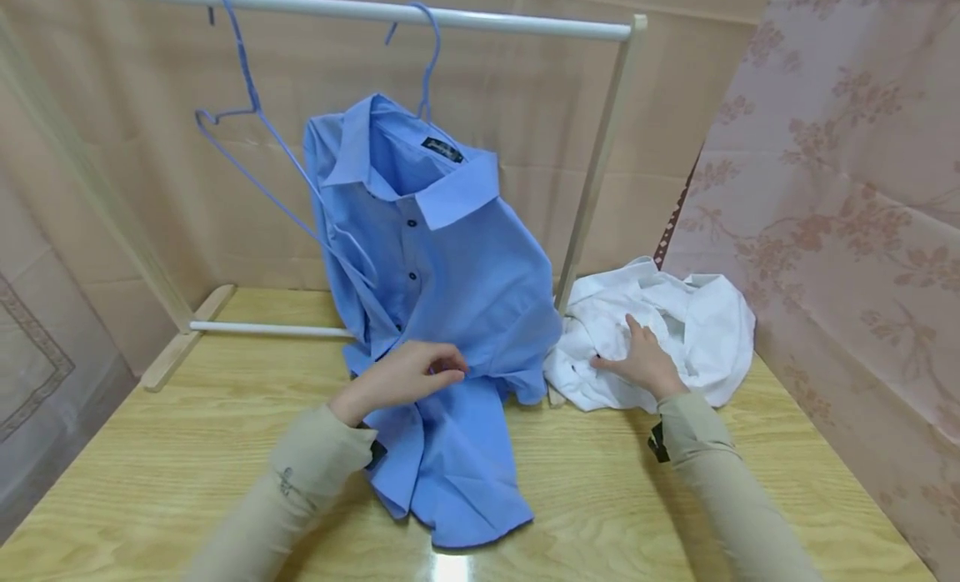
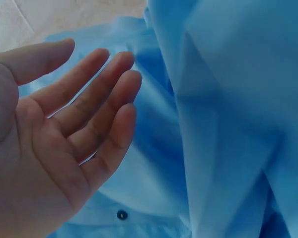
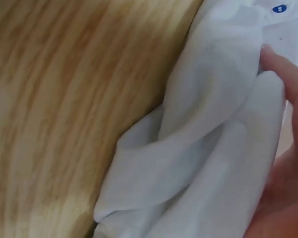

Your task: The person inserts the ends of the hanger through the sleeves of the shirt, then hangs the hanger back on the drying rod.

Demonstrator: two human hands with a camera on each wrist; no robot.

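Observation:
A blue collared shirt (image 1: 465, 257) with dark buttons hangs from a blue hanger (image 1: 431, 61) on the rack, its lower part spread on the table. My left hand (image 1: 408, 371) is in front of the shirt's middle. In the left wrist view its fingers (image 2: 89, 116) are relaxed and slightly bent, with nothing in the palm. At the right lies a crumpled white shirt (image 1: 701, 315) with buttons. My right hand (image 1: 647, 361) is at its near side, thumb and fingers spread. Close up, the right thumb (image 3: 283, 67) lies against the white cloth.
A white rail (image 1: 517, 22) on wooden posts (image 1: 600, 157) crosses the back. Left of the blue shirt, a second blue hanger (image 1: 243, 69) hangs aslant, its lower end overlapping the shirt. The wooden table (image 1: 150, 465) meets a floral curtain (image 1: 847, 232) at right.

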